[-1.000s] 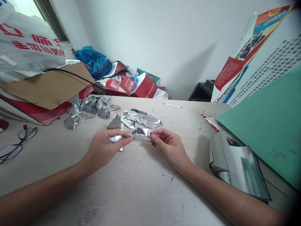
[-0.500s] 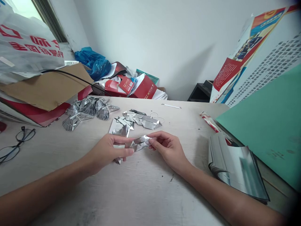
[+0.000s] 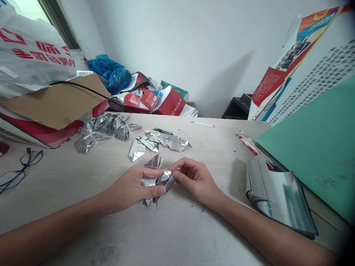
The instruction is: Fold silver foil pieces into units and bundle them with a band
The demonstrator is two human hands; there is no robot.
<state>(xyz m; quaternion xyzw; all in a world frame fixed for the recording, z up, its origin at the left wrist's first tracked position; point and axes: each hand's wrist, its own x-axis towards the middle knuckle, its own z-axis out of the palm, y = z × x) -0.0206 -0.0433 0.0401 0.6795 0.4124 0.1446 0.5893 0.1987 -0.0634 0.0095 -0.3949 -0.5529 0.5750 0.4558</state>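
Folded silver foil paper (image 3: 165,178) is held between both hands over the table. My left hand (image 3: 138,186) grips its left part, thumb in front and fingers behind. At its right end, my right hand (image 3: 192,177) pinches the foil with thumb and forefinger. Foil flaps stick out above and below my left fingers; whether they all belong to one piece I cannot tell. Just beyond lie flat folded foil pieces (image 3: 138,149) and a row of folded foil strips (image 3: 177,143). Fluted, fan-shaped foil pieces (image 3: 85,142) are heaped farther left.
Eyeglasses (image 3: 20,170) lie at the left, below a cardboard box (image 3: 55,101). A stack of silver foil sheets (image 3: 280,195) sits at the right beside a green board (image 3: 313,147). White string loops (image 3: 186,137) and a thin white strip (image 3: 203,124) lie toward the back.
Both hands stay on the foil; my left hand has shifted right and slightly nearer. The foil now spreads out above and below the fingers, and the flat pieces behind are more exposed.
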